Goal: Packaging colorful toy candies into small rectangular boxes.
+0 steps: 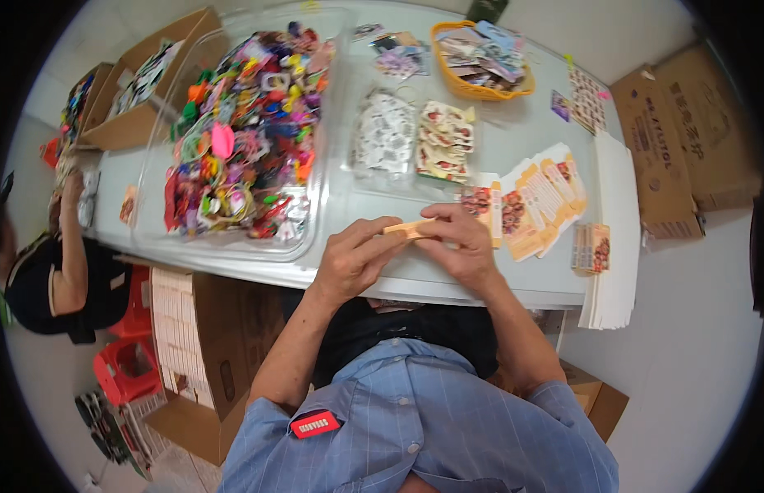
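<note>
Between my two hands, just above the near edge of the table, is a small, narrow orange-and-tan carton (410, 229). My left hand (351, 258) grips its left end with the fingers bent round it. On the other end, the fingers and thumb of my right hand (462, 246) close from above and below. Fingers hide part of the carton, so I cannot make out whether its ends are folded in. Right beside my right hand lie several flat, unfolded printed cartons (540, 205), overlapping in a fan. Farther right, a few made-up cartons (592, 248) stand packed together.
A large clear bin (312, 218) of colourful trinkets fills the left of the table. Behind my hands are white patterned packets (385, 131) and red-and-cream packets (445, 144). A yellow basket (526, 85) stands at the back. Another person (65, 279) works at far left.
</note>
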### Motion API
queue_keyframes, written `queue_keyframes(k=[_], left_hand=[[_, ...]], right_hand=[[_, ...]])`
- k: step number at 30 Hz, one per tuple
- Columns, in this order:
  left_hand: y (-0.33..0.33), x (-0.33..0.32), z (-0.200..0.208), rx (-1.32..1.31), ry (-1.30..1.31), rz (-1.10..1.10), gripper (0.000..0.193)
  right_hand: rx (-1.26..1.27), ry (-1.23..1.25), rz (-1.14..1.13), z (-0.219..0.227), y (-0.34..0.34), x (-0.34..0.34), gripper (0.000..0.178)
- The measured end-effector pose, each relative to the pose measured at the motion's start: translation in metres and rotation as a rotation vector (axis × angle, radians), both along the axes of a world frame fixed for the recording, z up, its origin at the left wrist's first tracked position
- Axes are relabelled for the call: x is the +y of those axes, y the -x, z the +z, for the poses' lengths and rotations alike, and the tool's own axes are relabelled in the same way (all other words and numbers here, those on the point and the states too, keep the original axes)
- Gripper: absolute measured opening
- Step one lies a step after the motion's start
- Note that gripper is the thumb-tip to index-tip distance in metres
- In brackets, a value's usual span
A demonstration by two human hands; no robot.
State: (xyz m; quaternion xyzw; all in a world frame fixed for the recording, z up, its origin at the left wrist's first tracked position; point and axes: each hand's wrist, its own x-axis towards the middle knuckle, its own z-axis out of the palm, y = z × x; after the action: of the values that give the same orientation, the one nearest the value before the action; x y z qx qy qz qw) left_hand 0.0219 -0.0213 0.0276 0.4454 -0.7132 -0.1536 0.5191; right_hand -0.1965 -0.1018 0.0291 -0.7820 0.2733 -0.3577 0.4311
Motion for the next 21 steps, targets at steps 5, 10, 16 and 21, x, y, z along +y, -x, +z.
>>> queue_keyframes(k=[5,10,16,21], left_hand=[[0.016,0.020,-0.005,0.465,-0.230,0.295,0.022],[0.053,0.018,0.018,0.737,-0.429,0.175,0.035],[0.046,0.008,0.020,0.571,-0.485,0.160,0.041],[0.042,0.009,-0.005,0.432,-0.648,0.217,0.034]], right_hand=[[0.006,0.318,-0.155,0.014,-0.016,0.034,0.085],[0.083,0.417,-0.317,0.039,0.002,0.048,0.065],[0.285,0.543,-0.815,0.064,0.149,0.021,0.059],[0.811,0.388,-0.915,0.061,0.227,0.006,0.055]])
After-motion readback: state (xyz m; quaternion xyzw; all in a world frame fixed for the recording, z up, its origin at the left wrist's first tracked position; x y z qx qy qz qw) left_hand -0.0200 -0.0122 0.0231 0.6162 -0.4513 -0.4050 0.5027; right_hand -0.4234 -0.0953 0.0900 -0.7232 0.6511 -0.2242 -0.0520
